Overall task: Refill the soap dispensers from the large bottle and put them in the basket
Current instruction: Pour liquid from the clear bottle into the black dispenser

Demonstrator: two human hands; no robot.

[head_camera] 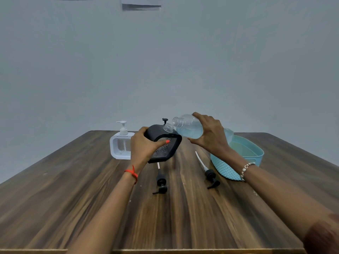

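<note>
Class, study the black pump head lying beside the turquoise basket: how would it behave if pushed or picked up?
Lying on its side, the pump head would probably swivel rather than roll if pushed, since its spout juts out sideways. Its thin white dip tube looks likely to flex when lifted. It is small and looks plastic, so it is probably light.

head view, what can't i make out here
- Whether soap is flowing from the large bottle into the black dispenser: too small to tell, head view.
- What lies under the black pump top behind them: hidden by dispenser and bottle.
- The basket, left end: behind the right hand and forearm.
- The papers on the wall: cut by the top edge.
</note>
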